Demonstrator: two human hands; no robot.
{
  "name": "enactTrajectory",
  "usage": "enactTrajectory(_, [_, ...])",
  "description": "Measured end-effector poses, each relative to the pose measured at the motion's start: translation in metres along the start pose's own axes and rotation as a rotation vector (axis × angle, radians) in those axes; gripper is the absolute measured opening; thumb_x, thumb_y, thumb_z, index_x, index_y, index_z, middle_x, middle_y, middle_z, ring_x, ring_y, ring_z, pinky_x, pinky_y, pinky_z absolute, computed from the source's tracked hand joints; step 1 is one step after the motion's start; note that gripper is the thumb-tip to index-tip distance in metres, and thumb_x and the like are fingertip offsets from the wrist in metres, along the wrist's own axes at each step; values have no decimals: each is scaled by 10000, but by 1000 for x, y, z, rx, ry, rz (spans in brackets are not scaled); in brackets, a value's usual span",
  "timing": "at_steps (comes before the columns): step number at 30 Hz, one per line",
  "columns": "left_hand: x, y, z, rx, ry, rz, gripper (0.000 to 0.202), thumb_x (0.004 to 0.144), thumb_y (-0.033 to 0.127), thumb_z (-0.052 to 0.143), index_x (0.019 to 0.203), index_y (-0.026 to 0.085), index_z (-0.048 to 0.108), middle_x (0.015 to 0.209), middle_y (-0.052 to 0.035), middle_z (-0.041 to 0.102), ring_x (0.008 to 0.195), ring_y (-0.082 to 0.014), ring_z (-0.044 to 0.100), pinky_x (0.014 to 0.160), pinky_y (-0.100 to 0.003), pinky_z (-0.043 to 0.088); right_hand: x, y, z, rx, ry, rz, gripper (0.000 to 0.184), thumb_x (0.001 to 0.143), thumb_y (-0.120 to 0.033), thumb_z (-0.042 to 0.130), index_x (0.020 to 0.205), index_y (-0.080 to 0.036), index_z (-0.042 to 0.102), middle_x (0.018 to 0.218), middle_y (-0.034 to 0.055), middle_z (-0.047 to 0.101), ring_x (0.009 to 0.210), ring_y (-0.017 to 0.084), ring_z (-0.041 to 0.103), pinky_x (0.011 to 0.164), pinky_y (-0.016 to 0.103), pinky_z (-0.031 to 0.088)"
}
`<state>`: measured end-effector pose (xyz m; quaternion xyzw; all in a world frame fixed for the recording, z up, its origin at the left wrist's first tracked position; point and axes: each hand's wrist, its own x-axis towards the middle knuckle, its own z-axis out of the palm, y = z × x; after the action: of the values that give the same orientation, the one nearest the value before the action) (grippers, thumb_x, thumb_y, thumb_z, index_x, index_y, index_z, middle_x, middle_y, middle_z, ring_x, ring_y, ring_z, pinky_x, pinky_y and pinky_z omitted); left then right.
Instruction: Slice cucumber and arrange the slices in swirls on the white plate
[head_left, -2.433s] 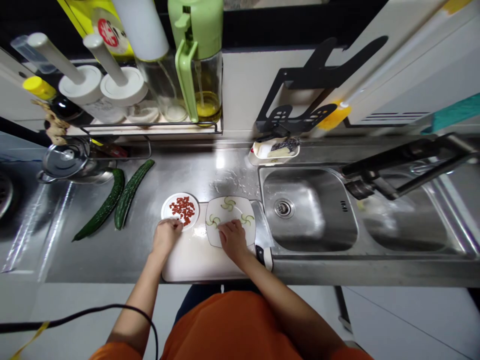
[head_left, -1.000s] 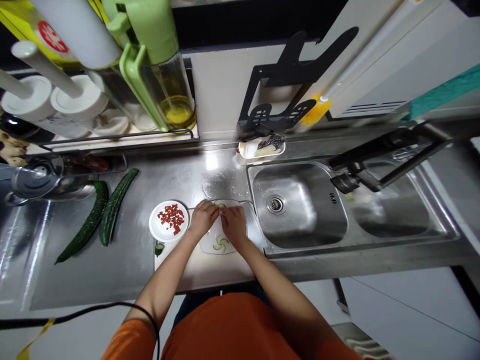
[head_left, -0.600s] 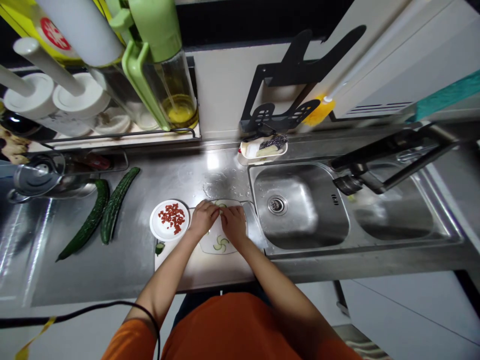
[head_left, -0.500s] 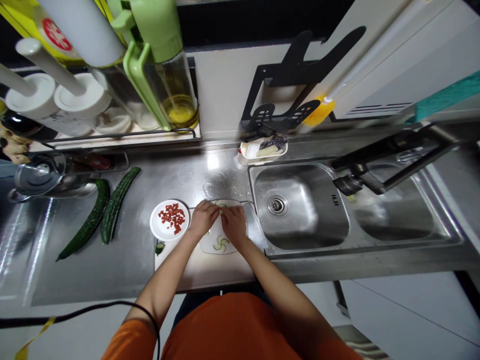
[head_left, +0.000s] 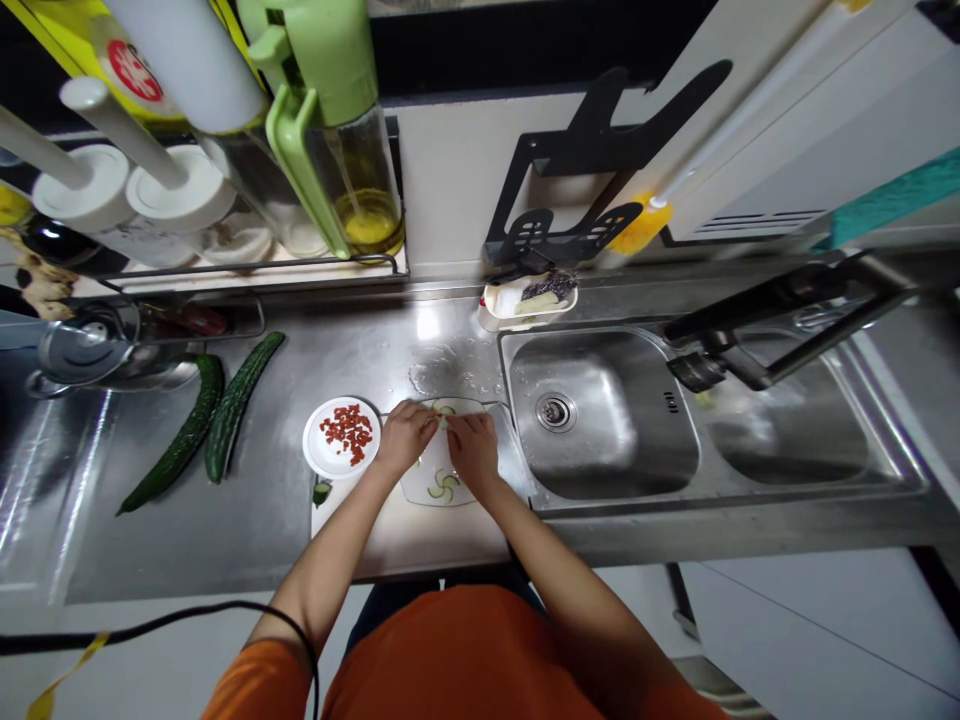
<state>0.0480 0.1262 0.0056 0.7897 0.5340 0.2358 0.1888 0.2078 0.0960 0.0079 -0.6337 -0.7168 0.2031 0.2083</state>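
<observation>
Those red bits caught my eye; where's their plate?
In the head view, the round white plate sits left of centre, between the cucumbers and the left hand.

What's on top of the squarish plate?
On the squarish plate: curved green slices in a pinwheel near the front edge, and more green pieces by the far edge. The left hand and right hand cover parts of it; anything beneath them is hidden.

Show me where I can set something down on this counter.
Bare metal counter lies between the cucumbers and the round plate. Another patch, bare but wet, lies between the square plate and the white tub. The square plate is crowded, with the left hand and right hand over it; so is the shelf, full of jars.
</observation>
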Motion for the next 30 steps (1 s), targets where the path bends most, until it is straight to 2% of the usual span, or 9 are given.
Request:
enactTrajectory(4, [-10, 7, -13, -7, 49, -14, 174, 868, 268, 543, 923, 193, 689, 861, -58, 680, 836, -181, 562, 794, -334, 465, -8, -3, -3, 5, 17, -39, 268, 850, -164, 499, 1053, -177, 674, 914, 84, 636, 926, 235, 437, 844, 366, 363])
enactTrajectory(9, [-49, 5, -31, -7, 144, -100, 150, 853, 269, 563, 897, 197, 687, 835, -50, 679, 837, -180, 586, 800, -329, 474, -25, -13, -5, 42, 18, -110, 232, 842, -161, 518, 1005, -164, 683, 886, 78, 639, 904, 236, 437, 839, 366, 373])
enactTrajectory(14, [-100, -19, -58, 101, 191, -276, 164, 838, 300, 566, 875, 209, 696, 841, -48, 693, 818, -187, 605, 779, -319, 474, -42, -21, -2, 75, -11, -159, 213, 846, -151, 506, 959, -179, 685, 851, 69, 629, 881, 228, 442, 839, 362, 378])
enactTrajectory(18, [-124, -43, -80, 230, 175, -486, 217, 828, 340, 551, 884, 192, 700, 867, -55, 706, 824, -211, 605, 816, -342, 455, -50, -25, 3, 84, -25, -190, 223, 850, -157, 500, 978, -196, 679, 858, 64, 629, 891, 226, 449, 848, 363, 379])
enactTrajectory(23, [-128, -58, -90, 309, 105, -573, 254, 822, 367, 532, 856, 190, 711, 862, -52, 710, 842, -232, 593, 841, -352, 431, -53, -31, 7, 88, -42, -207, 226, 847, -154, 499, 974, -195, 681, 848, 65, 636, 885, 224, 456, 860, 365, 383])
enactTrajectory(30, [-120, -59, -91, 343, 18, -505, 279, 848, 351, 496, 885, 205, 731, 883, -47, 719, 824, -218, 582, 838, -335, 426, -55, -34, 6, 100, -17, -225, 225, 840, -131, 498, 959, -188, 680, 822, 54, 641, 855, 215, 450, 873, 359, 386])
